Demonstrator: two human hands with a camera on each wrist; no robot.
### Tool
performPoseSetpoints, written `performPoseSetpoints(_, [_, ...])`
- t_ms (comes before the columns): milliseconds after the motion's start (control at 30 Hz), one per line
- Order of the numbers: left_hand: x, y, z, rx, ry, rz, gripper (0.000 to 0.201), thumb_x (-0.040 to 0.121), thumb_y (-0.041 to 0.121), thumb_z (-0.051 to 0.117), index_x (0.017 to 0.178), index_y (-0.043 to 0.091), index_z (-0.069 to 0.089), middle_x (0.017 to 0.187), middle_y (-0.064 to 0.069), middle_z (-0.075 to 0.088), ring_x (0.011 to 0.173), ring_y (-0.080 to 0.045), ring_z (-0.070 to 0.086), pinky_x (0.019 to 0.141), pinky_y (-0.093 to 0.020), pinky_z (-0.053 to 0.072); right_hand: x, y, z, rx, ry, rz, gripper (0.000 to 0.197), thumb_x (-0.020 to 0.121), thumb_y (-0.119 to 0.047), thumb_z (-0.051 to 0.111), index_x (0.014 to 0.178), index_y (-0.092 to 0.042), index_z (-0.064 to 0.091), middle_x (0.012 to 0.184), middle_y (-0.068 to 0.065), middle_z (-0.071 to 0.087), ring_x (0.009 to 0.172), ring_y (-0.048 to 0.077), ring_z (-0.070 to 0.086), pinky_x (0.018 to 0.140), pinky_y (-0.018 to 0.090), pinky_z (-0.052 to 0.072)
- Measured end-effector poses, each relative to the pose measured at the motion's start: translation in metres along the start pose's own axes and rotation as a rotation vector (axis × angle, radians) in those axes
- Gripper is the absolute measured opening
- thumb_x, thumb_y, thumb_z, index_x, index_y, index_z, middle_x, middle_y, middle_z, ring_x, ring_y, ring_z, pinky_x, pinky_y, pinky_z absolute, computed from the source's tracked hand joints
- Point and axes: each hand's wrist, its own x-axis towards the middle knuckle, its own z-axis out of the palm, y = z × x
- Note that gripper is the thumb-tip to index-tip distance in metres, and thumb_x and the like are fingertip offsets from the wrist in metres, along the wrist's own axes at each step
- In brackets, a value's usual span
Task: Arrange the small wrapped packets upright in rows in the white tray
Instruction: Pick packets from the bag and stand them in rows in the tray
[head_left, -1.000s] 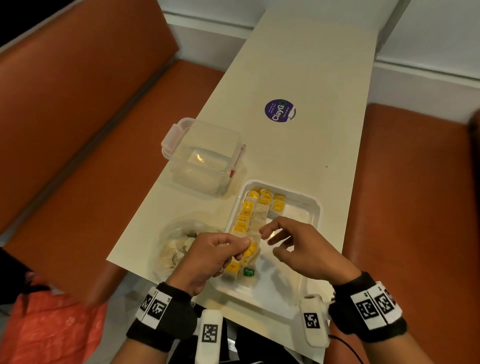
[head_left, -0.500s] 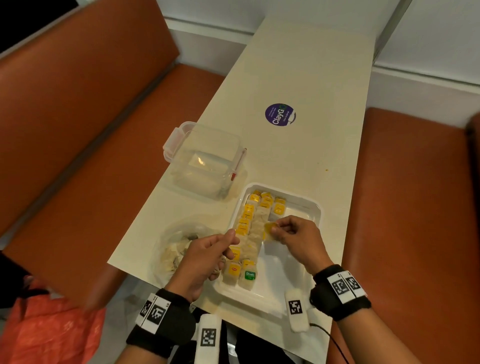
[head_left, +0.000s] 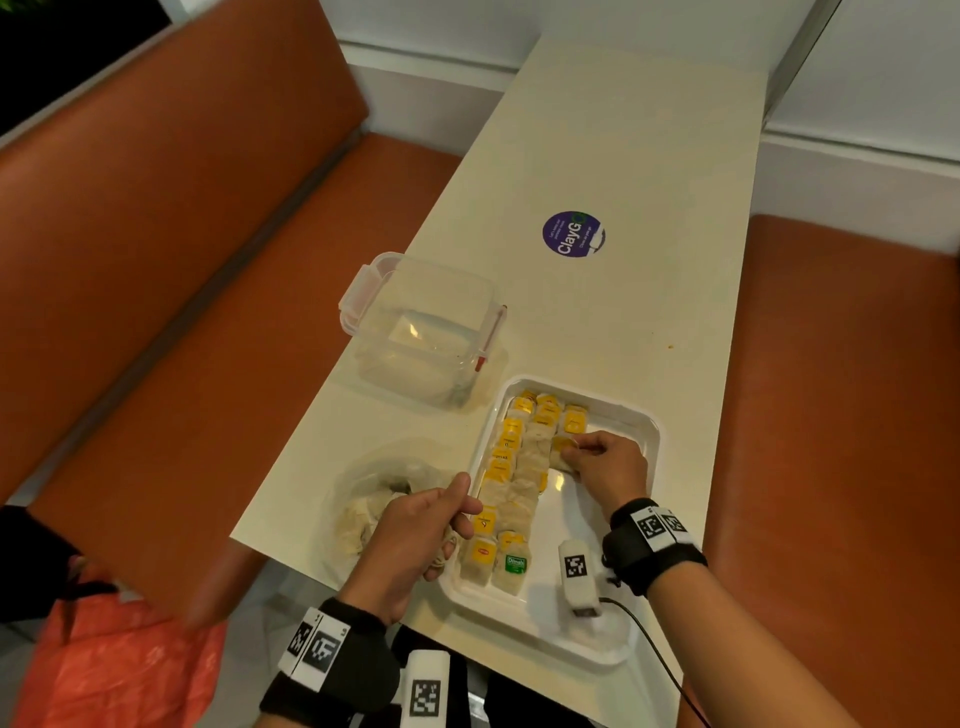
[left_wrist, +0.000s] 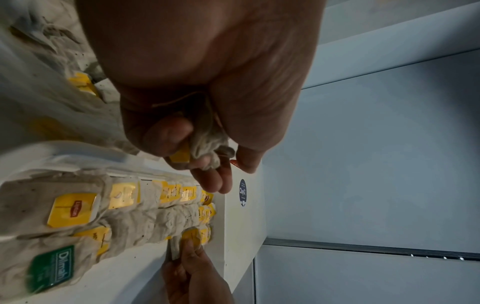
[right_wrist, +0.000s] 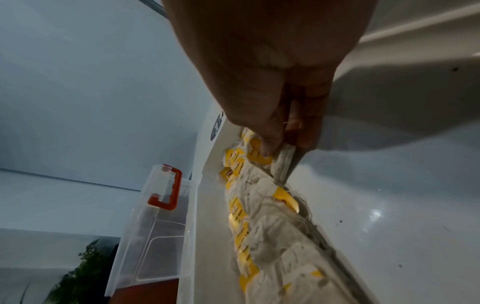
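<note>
The white tray (head_left: 638, 415) lies at the table's near end, with two long rows of tea-bag packets (head_left: 511, 467) along its left side, most with yellow tags, one green (head_left: 515, 564). My right hand (head_left: 571, 451) pinches a yellow-tagged packet (head_left: 562, 447) (right_wrist: 281, 162) and holds it on edge at the start of a third row, just below another packet (head_left: 575, 420). My left hand (head_left: 457, 519) hovers over the tray's left rim, fingers curled round a crumpled packet (left_wrist: 205, 144). More loose packets sit in a clear plastic bag (head_left: 363, 509) left of the tray.
An open clear plastic box (head_left: 423, 338) with a red latch stands behind the bag. A purple round sticker (head_left: 573, 234) marks the mid-table. Orange bench seats flank the narrow table. The tray's right half (head_left: 582, 499) is bare. An orange bag (head_left: 119, 670) lies on the floor at left.
My right hand has taken a yellow-tagged packet and carried it up to the tray's far end, third row. The left hand has drawn back slightly to the tray's left rim.
</note>
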Motion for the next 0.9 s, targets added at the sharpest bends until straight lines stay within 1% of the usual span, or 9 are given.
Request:
performPoseSetpoints(200, [0.001,0.004,0.009,-0.014,-0.019,-0.036,0.054,0.102,0.060,0.051,0.097,0.016,0.082,0.080,-0.004,0.069,0.059,-0.014,0.049,0.050,-0.028,0.032,-0.003,-0.005,-0.001,0.013,0.060,0.024,0.026,0.079,-0.020,0.088,0.099,-0.018,0.072,0.089,-0.003,0.073,0.091,0.019,0.071,0.093,0.037,0.058])
performPoseSetpoints(300, [0.001,0.008,0.014,-0.136,-0.084,-0.061,0.063,0.100,0.066,0.047,0.108,0.014,0.080,0.087,-0.008,0.071,0.068,-0.018,0.057,0.054,-0.031,0.036,-0.025,-0.023,-0.008,-0.013,0.078,-0.077,0.031,0.081,-0.024,0.087,0.105,-0.019,0.069,0.094,-0.006,0.068,0.092,0.017,0.068,0.078,0.026,0.051])
performPoseSetpoints(367, [0.001,0.010,0.017,-0.252,-0.130,-0.088,0.070,0.100,0.068,0.044,0.118,0.009,0.076,0.091,-0.011,0.070,0.072,-0.020,0.060,0.057,-0.033,0.038,-0.050,-0.041,-0.017,-0.042,-0.049,-0.197,0.026,0.081,-0.031,0.088,0.100,-0.026,0.071,0.094,-0.008,0.071,0.086,0.013,0.068,0.070,0.019,0.049])
performPoseSetpoints(433, [0.002,0.012,0.020,-0.325,-0.173,-0.092,0.075,0.100,0.069,0.039,0.124,0.007,0.073,0.096,-0.015,0.070,0.075,-0.022,0.062,0.058,-0.033,0.041,-0.080,-0.058,-0.026,-0.095,-0.279,-0.334,0.025,0.078,-0.038,0.089,0.097,-0.033,0.075,0.094,-0.010,0.073,0.081,0.007,0.068,0.069,0.017,0.051])
performPoseSetpoints(533, [0.001,0.013,0.021,-0.267,-0.248,-0.056,0.080,0.102,0.072,0.024,0.125,0.016,0.077,0.109,-0.021,0.074,0.089,-0.027,0.069,0.067,-0.034,0.049,-0.119,-0.074,-0.034,-0.214,-0.503,-0.527,0.033,0.075,-0.043,0.091,0.104,-0.044,0.075,0.101,-0.015,0.071,0.087,0.005,0.066,0.072,0.018,0.052])
performPoseSetpoints(600, [-0.001,0.013,0.023,-0.212,-0.280,-0.042,0.082,0.102,0.073,0.018,0.125,0.021,0.077,0.120,-0.016,0.076,0.106,-0.027,0.074,0.083,-0.040,0.055,-0.129,-0.075,-0.033,-0.345,-0.561,-0.652,0.044,0.079,-0.036,0.087,0.115,-0.056,0.069,0.103,-0.018,0.067,0.091,0.003,0.063,0.075,0.016,0.049])
performPoseSetpoints(667, [-0.003,0.014,0.027,-0.196,-0.298,-0.046,0.082,0.100,0.074,0.018,0.128,0.022,0.076,0.122,-0.016,0.076,0.115,-0.030,0.072,0.098,-0.048,0.055,-0.128,-0.071,-0.033,-0.459,-0.571,-0.743,0.052,0.082,-0.030,0.084,0.121,-0.058,0.065,0.104,-0.018,0.061,0.092,0.004,0.058,0.076,0.016,0.047])
performPoseSetpoints(833, [-0.001,0.009,0.026,-0.290,-0.336,-0.085,0.083,0.097,0.077,0.025,0.133,0.020,0.072,0.126,-0.025,0.071,0.105,-0.033,0.070,0.092,-0.048,0.055,-0.130,-0.066,-0.039,-0.560,-0.592,-0.769,0.043,0.077,-0.043,0.086,0.116,-0.047,0.070,0.115,-0.021,0.053,0.102,0.004,0.049,0.086,0.026,0.049])
performPoseSetpoints(900, [-0.003,0.007,0.026,-0.307,-0.341,-0.091,0.082,0.098,0.077,0.025,0.133,0.020,0.072,0.127,-0.023,0.072,0.107,-0.036,0.070,0.099,-0.054,0.055,-0.134,-0.066,-0.040,-0.616,-0.597,-0.777,0.045,0.073,-0.052,0.086,0.115,-0.044,0.071,0.119,-0.020,0.051,0.105,0.004,0.047,0.087,0.025,0.047])
